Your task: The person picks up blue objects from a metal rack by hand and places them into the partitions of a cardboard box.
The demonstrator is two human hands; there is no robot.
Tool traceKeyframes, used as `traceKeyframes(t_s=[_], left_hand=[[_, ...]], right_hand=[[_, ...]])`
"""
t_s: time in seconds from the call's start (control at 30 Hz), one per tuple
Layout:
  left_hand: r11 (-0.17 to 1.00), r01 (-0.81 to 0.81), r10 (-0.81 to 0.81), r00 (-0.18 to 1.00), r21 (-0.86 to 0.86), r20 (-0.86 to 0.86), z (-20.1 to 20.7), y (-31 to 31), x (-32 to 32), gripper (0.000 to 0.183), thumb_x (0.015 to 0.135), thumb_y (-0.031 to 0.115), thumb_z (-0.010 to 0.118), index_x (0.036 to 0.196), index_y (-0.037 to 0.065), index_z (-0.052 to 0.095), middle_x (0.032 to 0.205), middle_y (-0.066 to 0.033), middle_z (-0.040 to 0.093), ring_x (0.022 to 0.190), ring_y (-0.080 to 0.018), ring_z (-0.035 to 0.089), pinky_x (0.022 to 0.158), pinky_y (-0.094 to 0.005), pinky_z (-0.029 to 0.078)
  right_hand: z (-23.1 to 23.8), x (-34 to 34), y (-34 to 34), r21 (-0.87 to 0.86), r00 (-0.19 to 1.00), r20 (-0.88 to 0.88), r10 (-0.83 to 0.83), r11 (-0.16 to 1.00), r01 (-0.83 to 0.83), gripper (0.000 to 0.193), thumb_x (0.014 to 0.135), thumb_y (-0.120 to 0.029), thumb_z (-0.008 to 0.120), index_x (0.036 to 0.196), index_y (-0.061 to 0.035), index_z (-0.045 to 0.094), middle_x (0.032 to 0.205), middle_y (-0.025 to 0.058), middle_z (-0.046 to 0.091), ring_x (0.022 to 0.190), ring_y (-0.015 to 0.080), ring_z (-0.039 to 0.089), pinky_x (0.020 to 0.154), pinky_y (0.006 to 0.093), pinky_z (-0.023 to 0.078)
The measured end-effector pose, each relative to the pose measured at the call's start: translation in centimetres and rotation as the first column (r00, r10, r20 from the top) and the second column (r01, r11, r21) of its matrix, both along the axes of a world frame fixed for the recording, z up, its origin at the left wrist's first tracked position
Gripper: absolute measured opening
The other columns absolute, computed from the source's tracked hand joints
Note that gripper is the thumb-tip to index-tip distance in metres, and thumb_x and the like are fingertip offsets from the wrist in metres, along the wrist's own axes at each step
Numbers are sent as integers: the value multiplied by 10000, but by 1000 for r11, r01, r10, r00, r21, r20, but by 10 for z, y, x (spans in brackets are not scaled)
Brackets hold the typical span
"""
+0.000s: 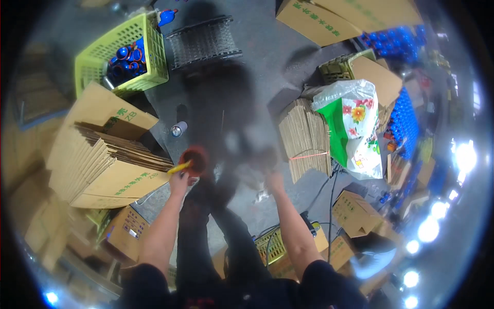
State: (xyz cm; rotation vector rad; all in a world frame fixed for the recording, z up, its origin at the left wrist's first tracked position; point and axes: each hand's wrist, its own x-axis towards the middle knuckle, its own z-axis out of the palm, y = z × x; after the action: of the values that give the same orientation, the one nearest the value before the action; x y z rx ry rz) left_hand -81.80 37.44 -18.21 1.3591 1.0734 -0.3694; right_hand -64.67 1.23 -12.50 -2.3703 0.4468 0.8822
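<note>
My left hand [181, 181] is closed near the end of a yellow stick-like handle [180, 168]. That handle reaches into or across a round reddish-brown cup-like thing [193, 160]; I cannot tell whether the two are joined. Out ahead of my body, my right hand [274, 181] is blurred, and its fingers cannot be made out. A small whitish, crumpled-looking scrap [261, 195] shows on the floor side beside it. Beyond my left hand a small can [178, 129] with a pale end lies on the grey floor.
To the left, flattened cartons [116, 177] stand stacked below a yellow-green crate [162, 67] of blue and orange parts. At right are a tied cardboard bundle [307, 139] and a printed plastic sack [355, 129]. A black woven seat-like frame [205, 42] lies ahead. Cables [332, 206] run at right.
</note>
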Motion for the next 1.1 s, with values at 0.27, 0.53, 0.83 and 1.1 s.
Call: traceKeyframes(t_s=[0.27,0.53,0.83,1.1], left_hand=[[829,401,-486,861,390,148,-19,-81,269,217,937,72,544,1096,-70,585,861,-142,697,679,-212,720,540,-286,559],[910,269,-363,885,317,292,11,-80,544,226,956,74,528,1100,-93,577,851,-141,705,679,-226,723,533,-282,562],[657,-712,718,691,-248,-84,-112,-31,810,321,971,85,470,1267,-38,477,955,-142,691,747,-251,722,556,-310,558],[166,-966,986,165,-199,22,-220,33,899,269,961,97,489,1176,-60,452,950,-157,657,730,-304,722,478,-306,512]], right_hand=[[31,228,7,-109,998,-24,-63,992,60,490,839,-394,579,1049,34,689,948,293,673,952,398,655,868,437,471],[6,490,44,-205,945,132,300,941,-270,464,846,-387,578,884,68,661,856,311,638,895,464,630,791,482,482],[-172,707,150,-122,950,80,303,948,-293,533,838,-449,565,872,72,672,866,311,645,896,472,622,816,492,463],[-312,824,253,-9,901,40,433,901,-433,525,821,-435,590,888,78,680,935,324,646,984,443,616,869,447,449]])
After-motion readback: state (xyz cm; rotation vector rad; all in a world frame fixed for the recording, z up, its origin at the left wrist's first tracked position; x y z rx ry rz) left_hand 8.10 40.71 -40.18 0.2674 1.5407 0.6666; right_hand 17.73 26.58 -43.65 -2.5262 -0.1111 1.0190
